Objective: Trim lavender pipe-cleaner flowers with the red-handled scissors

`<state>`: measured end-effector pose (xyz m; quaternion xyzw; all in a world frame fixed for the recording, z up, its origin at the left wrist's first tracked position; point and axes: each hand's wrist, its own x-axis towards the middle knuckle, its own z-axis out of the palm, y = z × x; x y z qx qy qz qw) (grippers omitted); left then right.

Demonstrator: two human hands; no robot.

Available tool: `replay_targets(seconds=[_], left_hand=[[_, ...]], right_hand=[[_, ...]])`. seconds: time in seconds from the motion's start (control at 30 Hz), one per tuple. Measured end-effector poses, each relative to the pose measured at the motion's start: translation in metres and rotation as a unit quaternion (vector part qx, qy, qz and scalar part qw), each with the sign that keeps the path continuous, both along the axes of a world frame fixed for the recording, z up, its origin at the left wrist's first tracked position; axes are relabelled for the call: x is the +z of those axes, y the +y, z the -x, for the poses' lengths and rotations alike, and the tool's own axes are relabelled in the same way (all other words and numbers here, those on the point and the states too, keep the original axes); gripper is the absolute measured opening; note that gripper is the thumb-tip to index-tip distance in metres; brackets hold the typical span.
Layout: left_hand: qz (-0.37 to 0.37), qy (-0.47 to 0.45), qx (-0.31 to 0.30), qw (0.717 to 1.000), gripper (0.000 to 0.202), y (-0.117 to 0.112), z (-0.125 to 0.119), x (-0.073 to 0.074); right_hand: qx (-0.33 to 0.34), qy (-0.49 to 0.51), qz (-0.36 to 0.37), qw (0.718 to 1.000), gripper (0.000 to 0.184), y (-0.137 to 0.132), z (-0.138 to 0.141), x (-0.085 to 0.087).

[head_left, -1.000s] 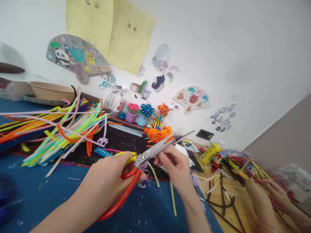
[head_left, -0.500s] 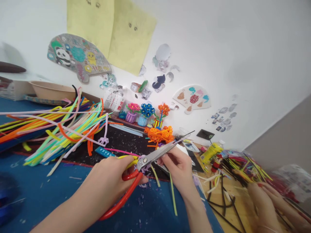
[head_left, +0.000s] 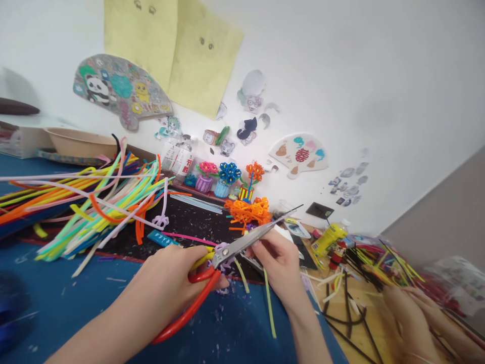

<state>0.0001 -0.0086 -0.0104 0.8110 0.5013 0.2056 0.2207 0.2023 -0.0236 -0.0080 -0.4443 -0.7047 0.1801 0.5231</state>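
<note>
My left hand [head_left: 166,278] grips a pair of scissors [head_left: 242,246] by the red and yellow handles, with the nearly closed blades pointing up and right. My right hand [head_left: 276,265] sits beside the blades, its fingers pinched on a thin strand that is hard to make out. A lilac pipe-cleaner tuft [head_left: 223,249] lies at the scissors' pivot. A yellow-green pipe cleaner [head_left: 270,303] hangs below my right hand, and a pink one [head_left: 189,239] runs toward the scissors from the left.
A large heap of multicoloured pipe cleaners [head_left: 94,202] lies at left on a black mat [head_left: 189,217] and blue cover [head_left: 76,308]. An orange pipe-cleaner bundle [head_left: 248,212] sits beyond the blades. At lower right, a co-worker's hands [head_left: 413,323] work among black pipe cleaners.
The scissors blades have closed from a wider opening. My right hand has moved slightly closer to them, and the lilac tuft now sits at the pivot.
</note>
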Motion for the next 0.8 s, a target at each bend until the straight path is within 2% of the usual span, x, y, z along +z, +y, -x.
replay_targets(seconds=[0.2, 0.43, 0.67, 0.8], left_hand=[[0.018, -0.014, -0.014, 1.000, 0.035, -0.0021, -0.0012, 0.0026], [-0.011, 0.008, -0.001, 1.000, 0.035, 0.0011, 0.0007, -0.0007], [-0.016, 0.021, 0.001, 1.000, 0.039, 0.0032, 0.0028, -0.0038], [-0.007, 0.036, -0.001, 0.999, 0.036, 0.0025, 0.0013, -0.0004]], right_hand=[[-0.007, -0.003, 0.005, 1.000, 0.019, -0.0014, 0.0007, 0.0007], [-0.025, 0.009, -0.010, 1.000, 0.015, -0.0002, 0.0005, 0.0008], [-0.011, 0.064, 0.029, 0.997, 0.013, -0.0005, -0.0002, 0.0023], [0.001, 0.081, 0.063, 0.995, 0.016, -0.0003, 0.0013, 0.0027]])
